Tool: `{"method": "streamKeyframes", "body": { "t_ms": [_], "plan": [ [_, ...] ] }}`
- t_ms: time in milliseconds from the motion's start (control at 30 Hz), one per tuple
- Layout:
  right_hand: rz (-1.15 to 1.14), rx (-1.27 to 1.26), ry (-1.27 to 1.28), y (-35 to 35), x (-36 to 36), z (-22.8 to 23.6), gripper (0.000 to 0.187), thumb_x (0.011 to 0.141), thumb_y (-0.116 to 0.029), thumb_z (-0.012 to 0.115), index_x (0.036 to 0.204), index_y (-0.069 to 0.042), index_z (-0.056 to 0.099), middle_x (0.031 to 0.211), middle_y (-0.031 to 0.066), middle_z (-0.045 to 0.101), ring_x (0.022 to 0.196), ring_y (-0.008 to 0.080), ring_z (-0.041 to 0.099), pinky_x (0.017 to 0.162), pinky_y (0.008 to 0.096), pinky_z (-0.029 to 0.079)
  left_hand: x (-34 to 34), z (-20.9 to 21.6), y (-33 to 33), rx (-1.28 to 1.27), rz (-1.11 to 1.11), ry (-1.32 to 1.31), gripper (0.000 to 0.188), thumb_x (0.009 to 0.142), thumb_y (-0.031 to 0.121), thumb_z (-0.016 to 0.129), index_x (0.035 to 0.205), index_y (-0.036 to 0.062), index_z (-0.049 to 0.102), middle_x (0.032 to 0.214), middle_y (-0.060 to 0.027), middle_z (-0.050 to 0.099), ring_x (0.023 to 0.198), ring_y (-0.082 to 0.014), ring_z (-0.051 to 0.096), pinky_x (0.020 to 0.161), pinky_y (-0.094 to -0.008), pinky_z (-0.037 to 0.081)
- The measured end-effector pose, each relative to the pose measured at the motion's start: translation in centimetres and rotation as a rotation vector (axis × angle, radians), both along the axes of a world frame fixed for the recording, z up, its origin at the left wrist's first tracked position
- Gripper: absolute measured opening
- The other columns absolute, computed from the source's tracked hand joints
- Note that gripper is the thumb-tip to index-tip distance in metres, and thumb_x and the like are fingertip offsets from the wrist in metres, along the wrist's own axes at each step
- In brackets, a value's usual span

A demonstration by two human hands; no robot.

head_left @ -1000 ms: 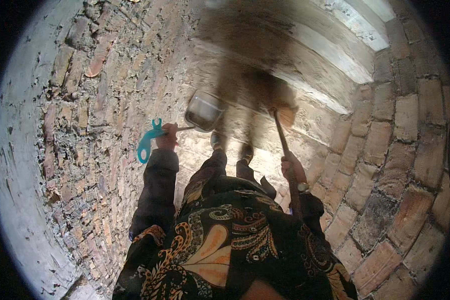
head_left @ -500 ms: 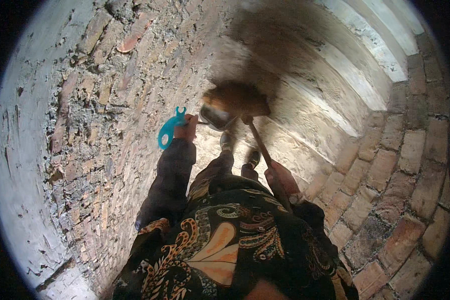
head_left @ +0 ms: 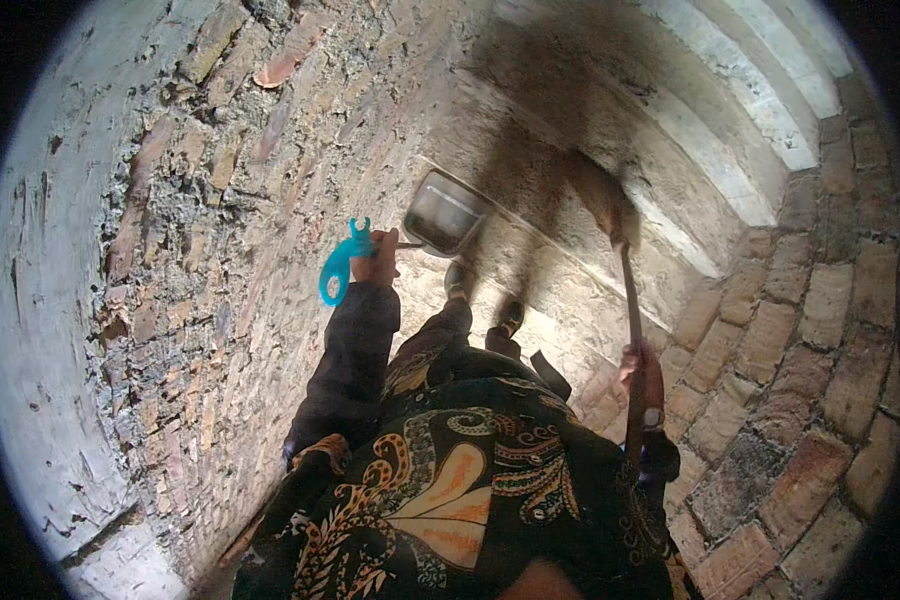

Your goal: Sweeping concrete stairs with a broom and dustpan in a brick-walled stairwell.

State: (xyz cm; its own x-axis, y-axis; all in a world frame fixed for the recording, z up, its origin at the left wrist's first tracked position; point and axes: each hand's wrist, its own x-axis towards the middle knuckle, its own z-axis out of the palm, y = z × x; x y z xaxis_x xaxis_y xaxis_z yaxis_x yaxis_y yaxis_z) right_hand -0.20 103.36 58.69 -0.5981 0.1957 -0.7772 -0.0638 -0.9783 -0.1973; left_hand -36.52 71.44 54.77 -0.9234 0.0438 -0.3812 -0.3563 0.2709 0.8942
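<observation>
I notice that the broom (head_left: 631, 290), which half a second ago was at the dustpan (head_left: 444, 214), has now swung away to the right, with its blurred head over the lower step (head_left: 685, 232), so in my judgement nothing is being pushed into the pan at this moment. The right hand (head_left: 646, 375) is closed around the broom's stick, and the left hand (head_left: 375, 262) grasps the pan's turquoise handle (head_left: 341, 272). The pan, just ahead of the feet, looks greyish inside, but whether it holds any dirt I cannot tell.
</observation>
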Motion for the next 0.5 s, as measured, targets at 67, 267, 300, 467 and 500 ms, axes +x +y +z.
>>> {"method": "streamKeyframes", "body": {
  "t_ms": [67,267,300,467,500],
  "plan": [
    [0.069,-0.076,0.092,1.9,0.7,-2.8,0.029,0.087,-0.025,0.044,0.083,0.004,0.049,0.059,0.005,0.049,0.052,0.0125,0.05,0.046,0.0216,0.048,0.1,0.7,0.5,-0.003,0.013,0.011,0.024,0.072,0.026,0.062,0.076,0.0032,0.056,0.057,-0.0019,0.049,0.043,-0.0108,0.045,0.033,-0.0264,0.04],
    [0.278,0.024,-0.146,-1.1,-0.3,-6.6,0.035,0.085,-0.034,0.048,0.087,0.001,0.05,0.056,-0.0014,0.047,0.044,0.0069,0.045,0.043,0.0195,0.043,0.2,0.0,1.5,-0.052,-0.007,0.089,0.024,0.073,0.025,0.062,0.067,0.0025,0.054,0.046,-0.0026,0.044,0.035,-0.0109,0.041,0.029,-0.0241,0.037],
    [0.201,-0.006,-0.177,-2.6,-1.6,-6.5,0.034,0.086,-0.035,0.045,0.086,-0.001,0.049,0.056,-0.0014,0.046,0.043,0.0076,0.045,0.04,0.0202,0.043,0.2,0.0,1.4,-0.049,-0.019,0.066,0.025,0.073,0.025,0.062,0.067,0.0026,0.055,0.047,-0.0026,0.044,0.035,-0.011,0.041,0.03,-0.0242,0.037],
    [0.424,0.172,-0.268,-6.9,-3.9,-5.2,0.027,0.084,-0.03,0.05,0.092,-0.004,0.05,0.071,0.007,0.053,0.054,0.0079,0.048,0.042,0.0201,0.04,0.3,-0.2,3.2,-0.017,-0.055,0.075,0.025,0.073,0.027,0.061,0.07,0.0033,0.055,0.049,-0.0025,0.045,0.034,-0.0111,0.041,0.03,-0.0242,0.038],
    [0.419,0.172,-0.272,-7.5,-4.4,-4.9,0.027,0.084,-0.03,0.05,0.092,-0.004,0.05,0.071,0.007,0.053,0.054,0.0079,0.048,0.042,0.0201,0.04,0.2,-0.4,3.5,-0.048,-0.075,0.097,0.026,0.073,0.028,0.061,0.07,0.0035,0.055,0.05,-0.0024,0.046,0.035,-0.0113,0.042,0.03,-0.0244,0.037]
  ]
}}
